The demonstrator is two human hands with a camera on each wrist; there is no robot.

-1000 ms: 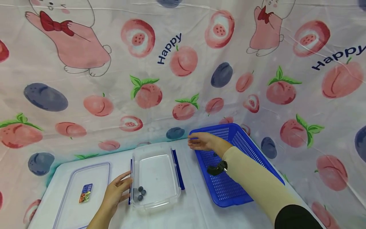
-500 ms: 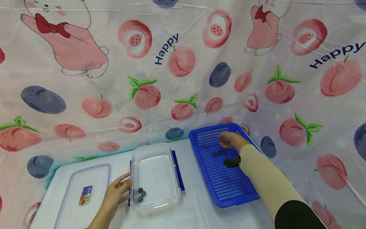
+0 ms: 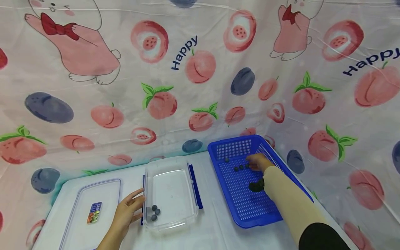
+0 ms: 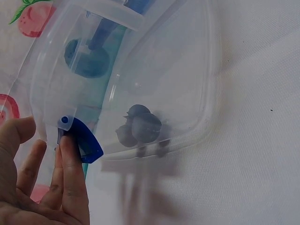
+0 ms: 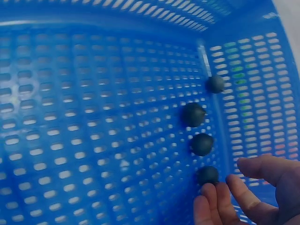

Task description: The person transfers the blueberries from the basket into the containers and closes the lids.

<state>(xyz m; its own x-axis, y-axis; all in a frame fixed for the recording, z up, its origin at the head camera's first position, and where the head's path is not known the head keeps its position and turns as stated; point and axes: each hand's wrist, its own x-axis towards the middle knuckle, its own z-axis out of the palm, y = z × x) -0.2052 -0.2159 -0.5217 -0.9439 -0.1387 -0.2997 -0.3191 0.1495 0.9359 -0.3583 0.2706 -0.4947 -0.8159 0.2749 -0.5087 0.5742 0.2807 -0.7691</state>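
Observation:
My left hand (image 3: 128,208) rests with extended fingers against the left side of a clear plastic box (image 3: 172,194). In the left wrist view its fingertips touch the blue clip (image 4: 84,140) on the box. Several blueberries (image 4: 146,127) lie together in the box's near left corner. My right hand (image 3: 260,162) is down inside a blue perforated basket (image 3: 247,208). There, several dark blueberries (image 5: 201,144) stand in a loose row near one wall. The right fingertips are right at the closest blueberry (image 5: 207,175), with thumb and fingers apart.
A clear lid (image 3: 78,208) with a small printed label (image 3: 94,212) lies left of the box. The white-covered table (image 3: 212,215) meets a fruit-patterned curtain (image 3: 175,86) behind and to the right. A dark wrist mount (image 3: 257,185) hangs below the right sleeve.
My right hand has moved from above the basket's left rim to the right and down among the blueberries. The left hand and the box have stayed in place.

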